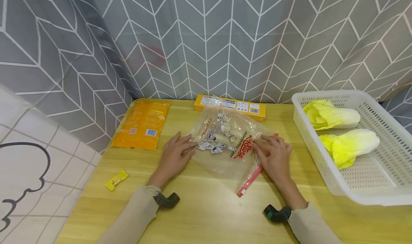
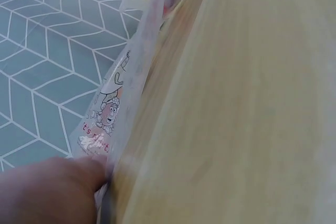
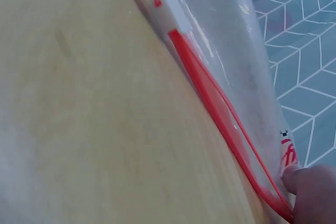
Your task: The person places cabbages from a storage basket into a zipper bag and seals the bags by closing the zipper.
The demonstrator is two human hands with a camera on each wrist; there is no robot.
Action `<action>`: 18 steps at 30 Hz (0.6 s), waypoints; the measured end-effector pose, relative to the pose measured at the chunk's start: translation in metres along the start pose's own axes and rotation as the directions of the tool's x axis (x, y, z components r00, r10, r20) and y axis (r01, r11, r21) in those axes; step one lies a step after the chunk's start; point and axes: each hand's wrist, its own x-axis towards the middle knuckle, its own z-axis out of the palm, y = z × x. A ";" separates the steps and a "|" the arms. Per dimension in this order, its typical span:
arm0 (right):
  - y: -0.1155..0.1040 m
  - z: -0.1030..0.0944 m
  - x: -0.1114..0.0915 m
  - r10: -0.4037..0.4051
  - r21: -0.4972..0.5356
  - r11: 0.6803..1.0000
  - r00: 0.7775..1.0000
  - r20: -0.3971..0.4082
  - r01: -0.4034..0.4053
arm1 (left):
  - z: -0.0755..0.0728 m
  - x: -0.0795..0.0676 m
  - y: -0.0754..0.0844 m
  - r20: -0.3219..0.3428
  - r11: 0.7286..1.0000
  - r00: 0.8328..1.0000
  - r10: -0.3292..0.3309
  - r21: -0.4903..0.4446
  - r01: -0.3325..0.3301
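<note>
A clear plastic slider bag (image 1: 222, 136) with cartoon figures and red lettering lies across the middle of the table. Its red zip strip (image 1: 252, 179) runs along the right side, with a white slider (image 3: 172, 15) near one end in the right wrist view. My left hand (image 1: 175, 154) pinches the bag's left edge between thumb and fingers. On the other side my right hand (image 1: 275, 156) pinches the bag beside the red strip, thumb on top by the lettering. In the left wrist view the bag's edge stands raised in front of the left thumb (image 2: 63, 187).
An orange packet (image 1: 141, 126) lies at the back left, and a small yellow wrapped piece (image 1: 116, 180) nearer the front. Behind the bag is a flat orange box (image 1: 230, 106). At right, a white plastic basket (image 1: 386, 186) holds two pale yellow cabbages (image 1: 349, 147). A grey patterned curtain (image 1: 209, 40) hangs behind.
</note>
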 end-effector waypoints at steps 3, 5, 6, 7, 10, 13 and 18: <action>0.000 0.001 -0.001 0.009 -0.013 1.000 0.999 0.039 -0.008 | -0.001 -0.001 -0.001 -0.056 0.999 0.998 -0.039 -0.004 0.039; 0.000 0.001 -0.004 0.012 -0.020 1.000 0.998 0.062 -0.011 | -0.002 -0.001 -0.002 -0.088 0.998 0.994 -0.065 -0.004 0.064; 0.000 0.002 -0.004 0.011 -0.018 1.000 0.997 0.072 -0.010 | -0.002 -0.001 -0.002 -0.103 0.997 0.992 -0.076 -0.004 0.076; 0.000 0.002 -0.005 0.006 -0.014 1.000 0.997 0.081 -0.005 | -0.003 -0.001 -0.003 -0.118 0.996 0.989 -0.085 -0.002 0.085; 0.001 0.002 -0.006 -0.008 0.007 1.000 0.993 0.117 0.008 | -0.004 -0.001 -0.004 -0.175 0.995 0.979 -0.102 0.006 0.104; 0.002 0.001 -0.005 -0.016 0.026 1.000 0.986 0.164 0.012 | -0.006 0.001 -0.005 -0.226 0.993 0.968 -0.111 0.007 0.115; -0.001 -0.002 -0.006 -0.004 0.010 1.000 0.966 0.258 0.001 | -0.007 0.001 -0.006 -0.268 0.996 0.959 -0.087 0.009 0.092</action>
